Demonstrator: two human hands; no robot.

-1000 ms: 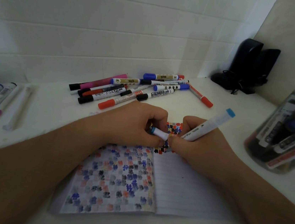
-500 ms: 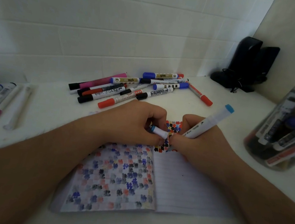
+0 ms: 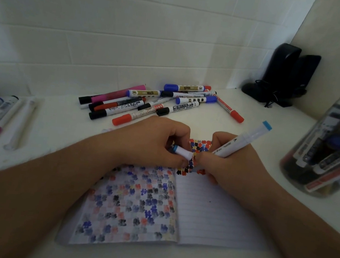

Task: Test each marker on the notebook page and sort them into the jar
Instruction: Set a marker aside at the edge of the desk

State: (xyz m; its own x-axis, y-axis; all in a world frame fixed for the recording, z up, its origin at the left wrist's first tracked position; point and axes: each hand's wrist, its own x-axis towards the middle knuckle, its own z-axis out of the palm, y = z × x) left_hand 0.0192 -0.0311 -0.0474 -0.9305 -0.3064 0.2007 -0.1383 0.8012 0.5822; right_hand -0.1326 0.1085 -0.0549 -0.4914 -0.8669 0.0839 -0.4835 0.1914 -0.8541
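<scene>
Two hands meet over the open notebook (image 3: 214, 215) on a white desk: right hand (image 3: 228, 164) grips a blue-ended marker (image 3: 242, 142), tip hidden; left hand (image 3: 152, 141) pinches its cap (image 3: 182, 152). Jar (image 3: 332, 144) w/ markers stands far right.

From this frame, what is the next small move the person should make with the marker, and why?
Probably press the cap back onto the marker. The left hand pinches the cap beside the right hand, which grips the marker over the notebook page's colour blots; its tip is hidden. Then it could go into the jar.
</scene>
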